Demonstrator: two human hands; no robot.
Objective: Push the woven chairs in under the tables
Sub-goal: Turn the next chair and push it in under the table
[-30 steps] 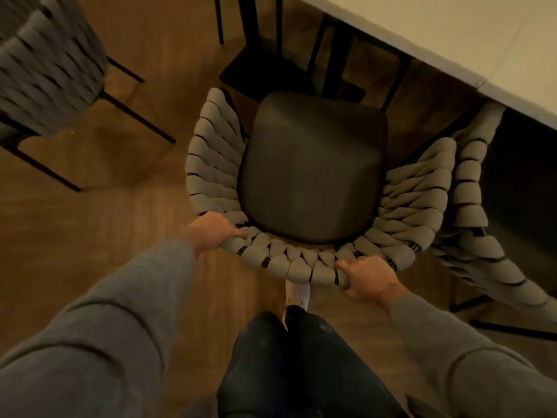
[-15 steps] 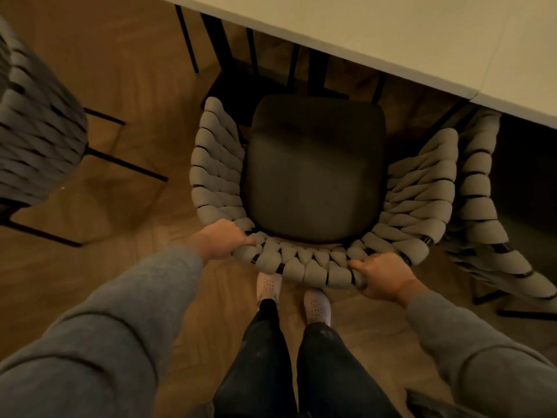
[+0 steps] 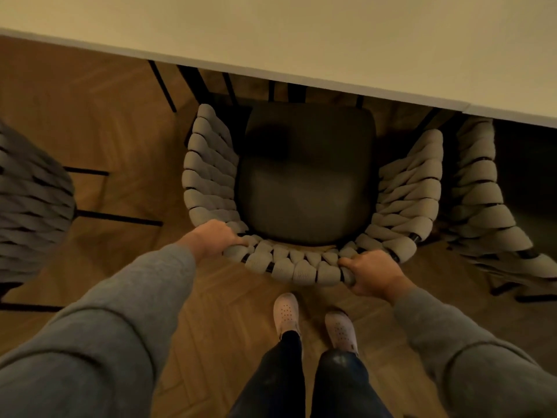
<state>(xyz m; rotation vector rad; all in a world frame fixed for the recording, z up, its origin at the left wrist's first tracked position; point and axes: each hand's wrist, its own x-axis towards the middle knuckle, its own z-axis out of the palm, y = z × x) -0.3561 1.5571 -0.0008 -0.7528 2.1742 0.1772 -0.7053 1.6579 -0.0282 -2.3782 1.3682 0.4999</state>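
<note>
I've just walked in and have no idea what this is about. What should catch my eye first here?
First is the woven chair in the middle, its dark seat facing the pale table that runs across the top. The left hand and the right hand grip its curved back from behind, just above the person's white shoes. A second woven chair stands close on its right, and a darker chair sits at the left edge.
</note>
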